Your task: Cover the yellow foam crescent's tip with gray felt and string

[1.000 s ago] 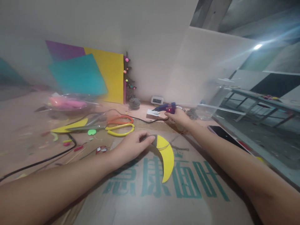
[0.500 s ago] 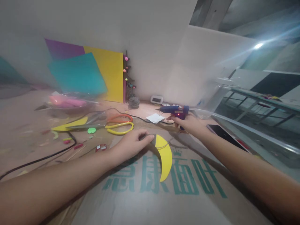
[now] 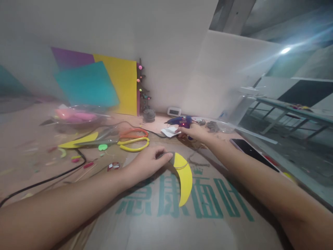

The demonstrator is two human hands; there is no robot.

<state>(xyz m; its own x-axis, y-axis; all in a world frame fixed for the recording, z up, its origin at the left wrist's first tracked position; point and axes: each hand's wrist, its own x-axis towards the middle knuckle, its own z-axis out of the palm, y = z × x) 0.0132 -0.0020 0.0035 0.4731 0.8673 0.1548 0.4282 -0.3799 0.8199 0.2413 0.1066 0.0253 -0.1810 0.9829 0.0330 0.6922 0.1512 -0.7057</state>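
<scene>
In the head view, my left hand (image 3: 149, 160) pinches the yellow crescent (image 3: 186, 177) above the printed board (image 3: 208, 222), seemingly to steady it, while my right grips the glue gun (image 3: 184, 121), probably for control, over white paper (image 3: 170, 131).

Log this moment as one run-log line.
left hand: pinches dark end of yellow crescent | right hand: holds blue glue gun, red light lit | beside gun: white paper | nearby: scissors, phone

Bare forearms (image 3: 85, 198), bare slender hands (image 3: 149, 161)
</scene>
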